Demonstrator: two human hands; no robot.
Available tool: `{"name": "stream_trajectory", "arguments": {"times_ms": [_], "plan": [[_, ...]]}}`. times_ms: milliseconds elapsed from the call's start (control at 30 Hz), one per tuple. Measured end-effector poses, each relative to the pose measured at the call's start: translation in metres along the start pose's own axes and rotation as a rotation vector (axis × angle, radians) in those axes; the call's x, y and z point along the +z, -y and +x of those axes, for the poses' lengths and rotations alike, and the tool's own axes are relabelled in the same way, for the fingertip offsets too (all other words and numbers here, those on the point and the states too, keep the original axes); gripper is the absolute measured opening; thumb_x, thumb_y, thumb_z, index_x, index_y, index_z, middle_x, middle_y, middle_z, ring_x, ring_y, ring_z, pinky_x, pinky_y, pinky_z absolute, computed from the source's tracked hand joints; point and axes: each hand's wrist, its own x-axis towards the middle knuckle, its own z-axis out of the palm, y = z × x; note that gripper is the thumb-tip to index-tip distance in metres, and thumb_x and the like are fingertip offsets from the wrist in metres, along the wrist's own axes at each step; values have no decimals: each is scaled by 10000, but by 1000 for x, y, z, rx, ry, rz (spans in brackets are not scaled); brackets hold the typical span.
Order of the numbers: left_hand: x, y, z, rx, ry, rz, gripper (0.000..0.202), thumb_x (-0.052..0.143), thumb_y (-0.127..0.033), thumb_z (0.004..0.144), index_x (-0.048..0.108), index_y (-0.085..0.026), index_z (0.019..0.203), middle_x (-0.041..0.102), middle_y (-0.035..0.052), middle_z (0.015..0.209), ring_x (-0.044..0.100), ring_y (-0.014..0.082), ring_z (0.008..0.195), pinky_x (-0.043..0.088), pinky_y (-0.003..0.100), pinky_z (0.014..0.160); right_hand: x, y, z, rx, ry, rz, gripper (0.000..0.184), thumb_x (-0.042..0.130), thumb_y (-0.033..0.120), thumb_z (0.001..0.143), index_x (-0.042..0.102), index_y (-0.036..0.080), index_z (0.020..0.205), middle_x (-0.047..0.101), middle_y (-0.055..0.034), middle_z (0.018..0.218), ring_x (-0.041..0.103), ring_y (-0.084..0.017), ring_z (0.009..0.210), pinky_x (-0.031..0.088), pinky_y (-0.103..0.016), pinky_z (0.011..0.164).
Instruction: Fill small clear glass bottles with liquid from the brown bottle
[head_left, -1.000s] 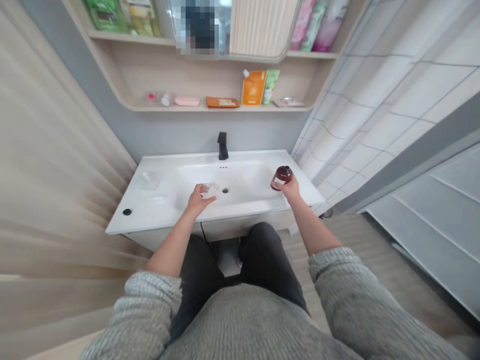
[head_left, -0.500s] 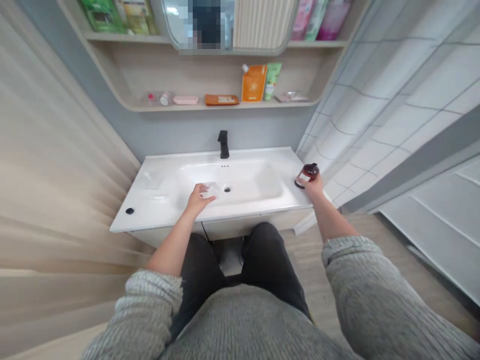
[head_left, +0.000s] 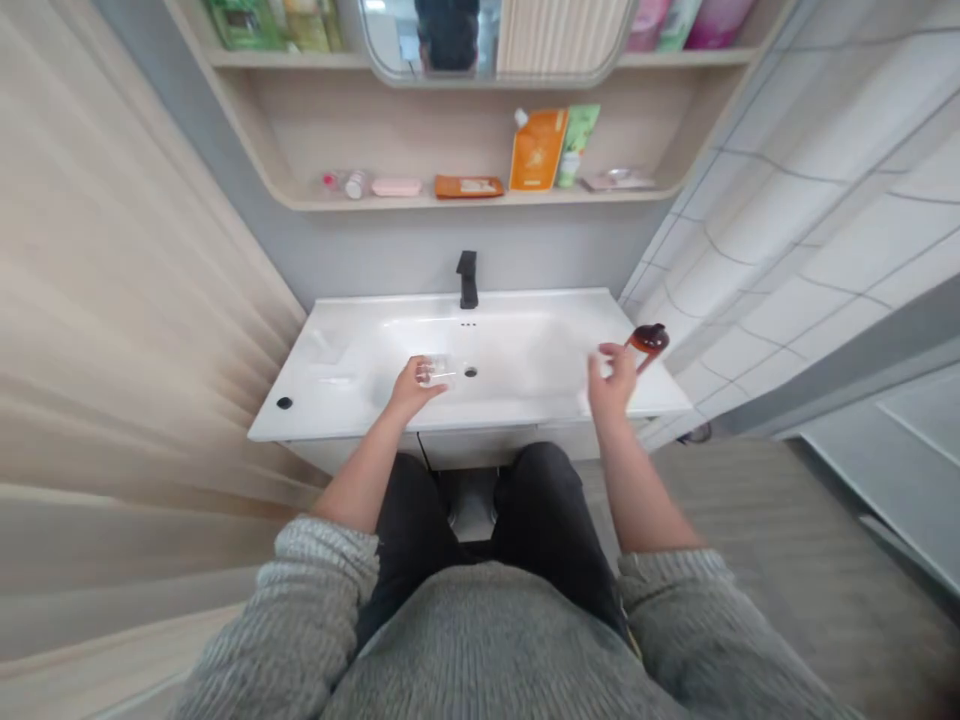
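Note:
My left hand [head_left: 415, 388] is closed round a small clear container [head_left: 438, 371], which it holds over the front of the white sink basin [head_left: 517, 350]. My right hand [head_left: 613, 382] is in the air over the right side of the counter, somewhat blurred, with thumb and forefinger apart. A pale patch shows between those fingers, and I cannot make out whether it is a thing or the sink behind. Just beyond this hand, a brown-red bottle with a dark top [head_left: 649, 342] stands at the counter's right end, its pale label partly covered by my fingers.
A black faucet [head_left: 468, 280] rises behind the basin. On the left of the counter lie a round black piece [head_left: 284, 403] and a clear, thin item [head_left: 336, 380]. Above, a shelf [head_left: 315, 203] bears an orange pouch [head_left: 538, 150], a green tube [head_left: 576, 145] and several small items.
My right hand has let go of the brown-red bottle and moved left of it. My left hand still holds the clear container over the basin. The whole view has shifted slightly.

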Motion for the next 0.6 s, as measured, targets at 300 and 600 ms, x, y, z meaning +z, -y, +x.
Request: {"name": "stream_trajectory", "arguments": {"times_ms": [300, 600], "plan": [[-2, 5, -2, 88, 97, 100, 828, 1035, -371, 640, 744, -259, 1407, 779, 128, 1366, 741, 331, 1268, 606, 485, 1061, 155, 111, -58, 105, 941, 588, 985, 1005, 550, 743, 615, 316, 1618, 664, -165, 1589, 703, -364, 1335, 658, -537, 1041], [1, 2, -1, 64, 251, 235, 970, 964, -270, 669, 663, -257, 1591, 769, 134, 1455, 724, 341, 1298, 583, 501, 1093, 171, 98, -74, 262, 902, 713, 832, 1049, 508, 610, 732, 282, 1346, 760, -79, 1220, 729, -309, 1160, 636, -500, 1048]]}}
